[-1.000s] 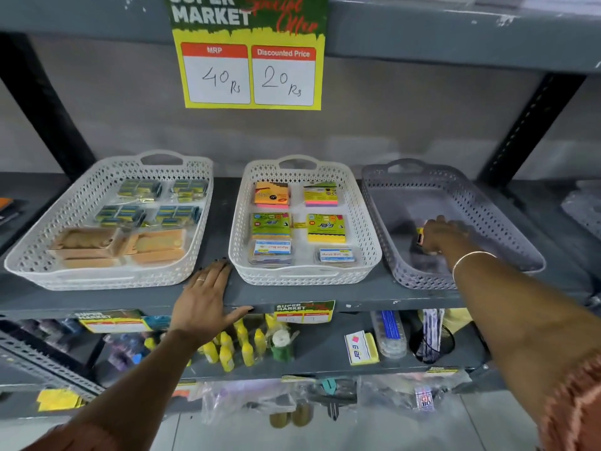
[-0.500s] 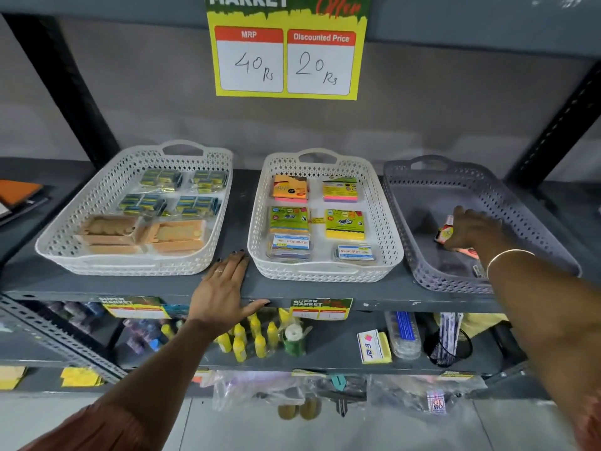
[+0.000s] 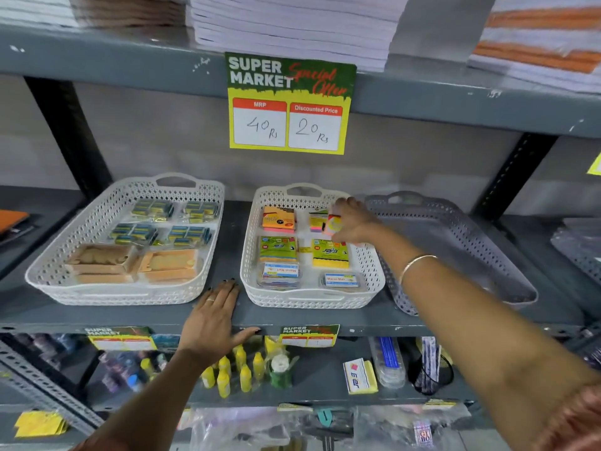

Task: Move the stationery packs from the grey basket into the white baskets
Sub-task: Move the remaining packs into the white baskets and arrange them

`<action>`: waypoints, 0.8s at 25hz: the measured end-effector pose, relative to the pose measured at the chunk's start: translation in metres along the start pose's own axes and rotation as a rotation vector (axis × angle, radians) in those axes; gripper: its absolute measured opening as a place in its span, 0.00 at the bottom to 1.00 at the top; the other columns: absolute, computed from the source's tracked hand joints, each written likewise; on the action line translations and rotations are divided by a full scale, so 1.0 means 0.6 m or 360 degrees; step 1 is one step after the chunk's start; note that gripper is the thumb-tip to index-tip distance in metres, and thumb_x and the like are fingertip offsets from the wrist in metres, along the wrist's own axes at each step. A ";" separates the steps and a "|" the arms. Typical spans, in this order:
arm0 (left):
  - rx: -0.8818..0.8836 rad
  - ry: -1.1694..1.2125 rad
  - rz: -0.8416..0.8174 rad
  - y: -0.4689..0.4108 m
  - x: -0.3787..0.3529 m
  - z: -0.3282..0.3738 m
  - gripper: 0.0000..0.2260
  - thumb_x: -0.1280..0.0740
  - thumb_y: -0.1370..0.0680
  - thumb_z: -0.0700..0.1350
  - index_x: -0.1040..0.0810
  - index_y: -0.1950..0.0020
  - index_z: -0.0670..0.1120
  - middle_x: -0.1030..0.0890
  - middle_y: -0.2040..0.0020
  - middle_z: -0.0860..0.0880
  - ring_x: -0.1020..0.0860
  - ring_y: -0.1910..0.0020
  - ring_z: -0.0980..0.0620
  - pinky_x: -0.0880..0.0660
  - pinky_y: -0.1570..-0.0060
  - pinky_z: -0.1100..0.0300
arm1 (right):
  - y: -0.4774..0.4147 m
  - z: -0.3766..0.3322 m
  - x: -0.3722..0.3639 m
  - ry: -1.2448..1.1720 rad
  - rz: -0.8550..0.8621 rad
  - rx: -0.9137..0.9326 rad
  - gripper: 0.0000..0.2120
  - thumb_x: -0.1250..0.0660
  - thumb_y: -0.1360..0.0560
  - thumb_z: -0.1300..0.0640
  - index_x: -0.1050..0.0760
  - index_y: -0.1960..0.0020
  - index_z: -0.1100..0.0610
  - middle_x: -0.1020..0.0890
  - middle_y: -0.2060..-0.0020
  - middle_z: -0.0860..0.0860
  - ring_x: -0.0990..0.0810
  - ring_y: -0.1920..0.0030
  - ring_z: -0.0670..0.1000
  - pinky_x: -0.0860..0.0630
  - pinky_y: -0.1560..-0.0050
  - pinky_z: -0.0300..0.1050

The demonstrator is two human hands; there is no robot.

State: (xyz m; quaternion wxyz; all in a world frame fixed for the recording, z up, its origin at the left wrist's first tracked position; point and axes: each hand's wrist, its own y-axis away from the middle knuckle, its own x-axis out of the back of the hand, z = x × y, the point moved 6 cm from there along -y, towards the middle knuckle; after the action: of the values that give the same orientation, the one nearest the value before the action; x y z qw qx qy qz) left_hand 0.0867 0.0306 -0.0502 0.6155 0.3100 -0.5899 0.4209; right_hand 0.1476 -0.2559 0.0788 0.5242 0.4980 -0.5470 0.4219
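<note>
My right hand (image 3: pixel 353 221) holds a small red-and-yellow stationery pack (image 3: pixel 335 224) over the back right part of the middle white basket (image 3: pixel 313 296), above a striped sticky-note pack (image 3: pixel 317 219). That basket holds several colourful packs in rows. The grey basket (image 3: pixel 455 255) on the right shows only bare floor where my arm does not hide it. The left white basket (image 3: pixel 123 292) holds several blue-yellow packs and tan packs. My left hand (image 3: pixel 214 315) lies flat on the shelf edge between the two white baskets, fingers spread.
A yellow price sign (image 3: pixel 289 104) hangs from the upper shelf, which carries paper stacks (image 3: pixel 292 24). The lower shelf holds yellow bottles (image 3: pixel 234 372) and other small goods. Another grey basket (image 3: pixel 582 252) sits at the far right. Black uprights (image 3: pixel 70 135) flank the bay.
My right hand has lifted the pack out of the grey basket and carried it left over the middle white basket. The view has tilted up. My left hand has stayed put.
</note>
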 end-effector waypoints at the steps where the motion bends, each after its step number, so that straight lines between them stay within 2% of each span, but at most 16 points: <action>1: -0.0004 0.0001 -0.0005 0.000 0.000 0.000 0.45 0.58 0.29 0.74 0.28 0.35 0.38 0.23 0.38 0.40 0.24 0.40 0.43 0.28 0.40 0.48 | -0.006 -0.009 -0.021 0.0031 -0.0085 -0.0002 0.42 0.27 0.34 0.51 0.42 0.26 0.59 0.35 0.31 0.59 0.35 0.30 0.60 0.30 0.33 0.55; 5: -0.0017 0.0016 -0.0003 -0.006 -0.009 -0.005 0.45 0.56 0.29 0.74 0.29 0.35 0.37 0.24 0.38 0.40 0.25 0.39 0.42 0.29 0.39 0.46 | -0.019 -0.025 -0.090 0.0143 -0.0334 -0.0033 0.41 0.28 0.32 0.52 0.43 0.26 0.61 0.38 0.29 0.60 0.37 0.29 0.60 0.30 0.33 0.55; 9: -0.0055 0.0017 0.0000 -0.008 -0.012 -0.005 0.43 0.51 0.29 0.73 0.29 0.35 0.37 0.24 0.37 0.39 0.26 0.38 0.42 0.29 0.38 0.46 | -0.026 -0.026 -0.116 0.0210 -0.0388 -0.0065 0.41 0.29 0.30 0.53 0.46 0.25 0.62 0.38 0.29 0.61 0.38 0.28 0.60 0.31 0.32 0.55; 14: -0.0040 0.0001 -0.0038 -0.007 -0.013 -0.008 0.46 0.58 0.29 0.74 0.29 0.35 0.37 0.24 0.37 0.39 0.26 0.38 0.42 0.30 0.38 0.46 | -0.020 -0.029 -0.127 0.0238 -0.0409 -0.0046 0.42 0.30 0.29 0.52 0.49 0.23 0.60 0.40 0.27 0.60 0.42 0.26 0.60 0.36 0.28 0.55; 17: -0.0037 0.0003 -0.0052 -0.006 -0.014 -0.009 0.46 0.58 0.29 0.74 0.29 0.35 0.37 0.24 0.37 0.39 0.26 0.39 0.42 0.30 0.38 0.45 | -0.010 -0.023 -0.100 0.0105 -0.0290 -0.0046 0.41 0.30 0.29 0.51 0.47 0.23 0.58 0.39 0.27 0.60 0.43 0.27 0.60 0.41 0.26 0.54; 20: -0.0036 0.0001 -0.0031 -0.005 -0.012 -0.007 0.46 0.59 0.29 0.74 0.29 0.35 0.37 0.24 0.37 0.39 0.26 0.39 0.42 0.30 0.38 0.45 | 0.014 0.024 -0.045 -0.0057 0.0091 -0.0246 0.31 0.35 0.24 0.52 0.42 0.26 0.60 0.37 0.27 0.60 0.42 0.26 0.60 0.39 0.29 0.52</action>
State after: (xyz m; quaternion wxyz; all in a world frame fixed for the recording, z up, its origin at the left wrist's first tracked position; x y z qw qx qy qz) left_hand 0.0915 0.0321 -0.0574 0.6231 0.3087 -0.5915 0.4082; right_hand 0.1361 -0.2659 0.0514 0.5391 0.4476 -0.6012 0.3842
